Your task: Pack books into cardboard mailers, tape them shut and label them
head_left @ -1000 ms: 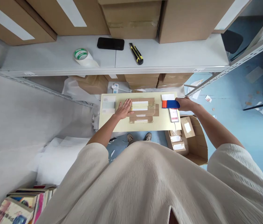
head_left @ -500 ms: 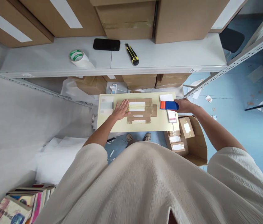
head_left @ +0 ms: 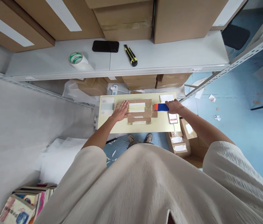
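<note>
A taped cardboard box (head_left: 139, 113) with white labels rests on the pale yellow table (head_left: 115, 126). My left hand (head_left: 121, 111) lies on the box's left end, fingers stretched out and together. At its other end, my right hand (head_left: 174, 106) is wrapped round the back of a blue and orange tape dispenser (head_left: 162, 107). The dispenser's orange front sits right beside the box's right edge; whether it touches cannot be made out. Near my right hand are a phone with a lit screen (head_left: 173, 118) and a white sheet (head_left: 166, 97).
On the shelf (head_left: 59, 62) above the table are a tape roll (head_left: 76, 58), a black phone (head_left: 105, 46) and a box cutter (head_left: 131, 56), with large cartons (head_left: 124, 18) behind. An open carton (head_left: 193, 146) holding small boxes stands at the table's lower right. Books (head_left: 19, 205) are stacked lower left.
My right hand has moved left with the tape dispenser, from the table's right edge to the box's right end. My left hand has stayed on the box.
</note>
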Tool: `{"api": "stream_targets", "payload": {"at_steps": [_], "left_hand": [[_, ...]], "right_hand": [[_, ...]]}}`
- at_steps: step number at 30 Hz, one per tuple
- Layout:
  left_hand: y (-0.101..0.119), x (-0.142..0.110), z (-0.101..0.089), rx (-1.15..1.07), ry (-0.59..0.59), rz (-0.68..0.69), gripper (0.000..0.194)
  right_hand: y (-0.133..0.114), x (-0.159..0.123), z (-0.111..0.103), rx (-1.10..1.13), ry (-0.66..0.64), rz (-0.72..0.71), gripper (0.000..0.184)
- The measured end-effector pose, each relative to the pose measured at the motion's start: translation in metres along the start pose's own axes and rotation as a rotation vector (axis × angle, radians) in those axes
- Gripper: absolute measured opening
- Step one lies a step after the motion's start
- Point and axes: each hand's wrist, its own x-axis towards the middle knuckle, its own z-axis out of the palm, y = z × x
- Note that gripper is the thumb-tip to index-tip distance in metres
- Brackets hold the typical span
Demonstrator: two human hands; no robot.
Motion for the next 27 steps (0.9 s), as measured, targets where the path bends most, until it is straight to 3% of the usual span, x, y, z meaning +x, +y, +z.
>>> {"api": "stream_targets", "payload": {"at_steps": [9, 13, 20, 27], "left_hand": [[0.000, 0.001, 0.000, -0.008, -0.017, -0.010, 0.095], [-0.003, 0.002, 0.003, -0.006, -0.017, 0.004, 0.094], [-0.006, 0.003, 0.006, 0.010, -0.013, 0.023, 0.094], [-0.007, 0.004, 0.008, 0.007, 0.003, 0.029, 0.095]], "right_hand": [[-0.021, 0.026, -0.005, -0.004, 0.041, -0.047, 0.064], [-0.032, 0.022, -0.012, -0.021, 0.071, -0.035, 0.062], [-0.045, 0.009, -0.013, -0.274, 0.033, -0.011, 0.058], [-0.045, 0.024, -0.005, -0.127, 0.114, -0.001, 0.050]]}}
